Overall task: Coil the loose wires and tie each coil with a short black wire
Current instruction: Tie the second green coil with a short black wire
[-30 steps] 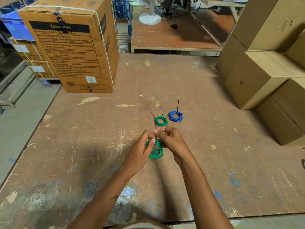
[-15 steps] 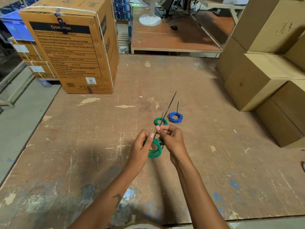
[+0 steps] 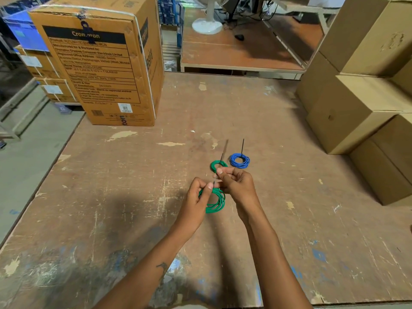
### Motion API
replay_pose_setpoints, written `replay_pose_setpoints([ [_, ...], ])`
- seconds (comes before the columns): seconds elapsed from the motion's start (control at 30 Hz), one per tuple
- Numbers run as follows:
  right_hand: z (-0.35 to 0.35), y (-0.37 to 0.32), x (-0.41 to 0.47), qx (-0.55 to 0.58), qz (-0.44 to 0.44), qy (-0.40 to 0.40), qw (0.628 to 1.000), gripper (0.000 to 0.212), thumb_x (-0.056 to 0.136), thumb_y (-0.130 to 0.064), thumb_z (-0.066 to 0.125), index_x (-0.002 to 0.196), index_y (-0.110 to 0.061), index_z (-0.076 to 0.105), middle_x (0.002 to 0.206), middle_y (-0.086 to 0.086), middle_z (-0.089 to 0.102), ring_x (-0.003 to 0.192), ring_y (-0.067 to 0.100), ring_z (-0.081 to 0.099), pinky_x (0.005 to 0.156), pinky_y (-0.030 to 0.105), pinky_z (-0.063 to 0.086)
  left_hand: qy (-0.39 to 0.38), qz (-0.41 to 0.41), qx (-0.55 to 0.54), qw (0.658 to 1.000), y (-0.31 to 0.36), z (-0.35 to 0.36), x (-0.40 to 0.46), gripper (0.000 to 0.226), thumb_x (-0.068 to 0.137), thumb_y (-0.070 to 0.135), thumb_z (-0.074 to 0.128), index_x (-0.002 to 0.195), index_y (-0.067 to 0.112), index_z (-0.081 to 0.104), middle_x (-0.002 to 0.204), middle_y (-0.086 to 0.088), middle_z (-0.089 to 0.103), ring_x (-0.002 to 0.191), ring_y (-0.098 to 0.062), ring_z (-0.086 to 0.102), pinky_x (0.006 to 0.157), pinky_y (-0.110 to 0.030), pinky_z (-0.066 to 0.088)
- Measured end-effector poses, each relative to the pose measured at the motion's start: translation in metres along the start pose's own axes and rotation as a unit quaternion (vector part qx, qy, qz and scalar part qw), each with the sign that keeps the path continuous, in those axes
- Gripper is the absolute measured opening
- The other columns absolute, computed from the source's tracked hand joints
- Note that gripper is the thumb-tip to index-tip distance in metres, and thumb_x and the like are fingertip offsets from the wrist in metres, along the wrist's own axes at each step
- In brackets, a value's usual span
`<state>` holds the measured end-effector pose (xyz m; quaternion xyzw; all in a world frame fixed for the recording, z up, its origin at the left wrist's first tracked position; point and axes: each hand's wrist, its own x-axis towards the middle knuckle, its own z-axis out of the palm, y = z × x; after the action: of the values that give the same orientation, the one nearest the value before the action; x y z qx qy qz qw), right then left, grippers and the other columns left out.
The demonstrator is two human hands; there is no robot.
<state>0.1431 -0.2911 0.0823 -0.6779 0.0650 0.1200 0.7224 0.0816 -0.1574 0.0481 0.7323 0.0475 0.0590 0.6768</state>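
Hands lowered slightly, right hand [image 3: 237, 186] pinching seemingly blurred black wire [image 3: 223, 150]

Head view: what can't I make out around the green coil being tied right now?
- The tie point on the held green coil: covered by the left hand and right hand.
- The short black wire: motion-blurred, end unclear.
- Whether any twist is made: hidden by fingers.
- Small green coil on the table: near side hidden by the right hand.
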Motion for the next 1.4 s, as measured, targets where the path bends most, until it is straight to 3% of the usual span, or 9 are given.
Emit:
replay_pose_setpoints([
  [0.23,-0.004,-0.004,-0.005,-0.135,-0.021,-0.111,0.984,0.016,0.1,-0.019,0.074,0.112,-0.026,0.081,0.103,0.0,0.083,0.102,0.017,0.079,0.09,0.037,0.065,0.055,0.01,0.04,0.998,-0.003,-0.016,0.024,0.02,0.109,0.022,0.05,0.09,0.013,0.048,0.08,0.002,0.05,0.073,-0.007,0.046,0.071,-0.029,0.04],
  [0.37,0.007,0.0,0.003,-0.191,-0.077,-0.057,0.977,0.024,0.093,-0.012,0.079,0.112,-0.026,0.083,0.101,-0.008,0.083,0.098,0.007,0.078,0.09,0.04,0.066,0.05,0.018,0.103,0.993,-0.006,-0.023,0.038,0.016,0.109,0.028,0.047,0.1,0.017,0.052,0.092,0.005,0.06,0.084,-0.01,0.057,0.078,-0.033,0.045],
  [0.5,0.02,-0.005,0.024,-0.185,-0.148,-0.029,0.971,0.027,0.095,-0.005,0.074,0.114,-0.022,0.083,0.105,-0.013,0.082,0.098,0.005,0.077,0.091,0.033,0.064,0.046,0.076,0.154,0.984,0.003,-0.034,0.06,0.019,0.109,0.026,0.047,0.123,0.021,0.059,0.119,0.005,0.063,0.112,-0.004,0.059,0.093,-0.018,0.045],
  [0.67,0.038,-0.009,0.079,-0.142,-0.183,0.025,0.972,0.026,0.097,-0.005,0.071,0.113,-0.023,0.082,0.107,-0.013,0.081,0.099,0.011,0.076,0.084,0.031,0.062,0.089,0.123,0.215,0.965,0.007,-0.047,0.117,0.031,0.104,0.028,0.059,0.133,0.021,0.067,0.11,-0.001,0.053,0.101,-0.006,0.059,0.09,-0.019,0.048],
  [0.87,0.063,0.033,0.132,-0.28,-0.123,0.112,0.945,0.03,0.091,0.003,0.066,0.114,-0.008,0.08,0.109,0.005,0.079,0.101,0.018,0.076,0.088,0.023,0.057,0.056,0.029,0.316,0.947,-0.051,-0.045,0.18,0.022,0.091,0.022,0.074,0.113,0.016,0.079,0.103,-0.006,0.075,0.097,-0.023,0.069,0.088,-0.031,0.049],
  [1.03,0.07,0.081,0.138,-0.351,-0.055,0.107,0.929,0.035,0.092,0.004,0.054,0.12,-0.008,0.072,0.113,0.012,0.067,0.099,0.02,0.058,0.081,0.025,0.042,0.048,-0.092,0.255,0.961,-0.104,-0.049,0.184,0.014,0.085,0.021,0.079,0.099,0.018,0.081,0.092,0.0,0.081,0.083,-0.011,0.076,0.079,-0.03,0.061],
  [1.13,0.073,0.095,0.134,-0.365,-0.063,0.099,0.924,0.031,0.103,-0.01,0.054,0.132,-0.009,0.067,0.123,0.01,0.06,0.111,0.023,0.055,0.096,0.032,0.048,0.071,-0.106,0.211,0.969,-0.114,-0.049,0.185,0.016,0.086,0.017,0.081,0.102,0.012,0.081,0.094,0.001,0.081,0.079,-0.002,0.072,0.074,-0.012,0.057],
  [1.3,0.083,0.11,0.127,-0.414,-0.084,0.091,0.902,0.045,0.107,-0.02,0.056,0.148,-0.002,0.054,0.158,0.022,0.04,0.149,0.036,0.038,0.124,0.04,0.035,0.084,-0.111,0.164,0.976,-0.12,-0.045,0.19,0.02,0.092,0.024,0.076,0.11,0.018,0.079,0.1,0.007,0.08,0.09,-0.001,0.074,0.088,-0.032,0.062],
  [1.4,0.089,0.126,0.127,-0.47,-0.086,0.1,0.873,0.054,0.105,-0.021,0.058,0.154,-0.002,0.045,0.165,0.024,0.032,0.152,0.039,0.032,0.121,0.048,0.04,0.071,-0.078,0.194,0.975,-0.119,-0.038,0.177,0.031,0.097,0.015,0.068,0.127,0.017,0.07,0.117,0.004,0.073,0.1,0.001,0.07,0.093,-0.024,0.058],
])
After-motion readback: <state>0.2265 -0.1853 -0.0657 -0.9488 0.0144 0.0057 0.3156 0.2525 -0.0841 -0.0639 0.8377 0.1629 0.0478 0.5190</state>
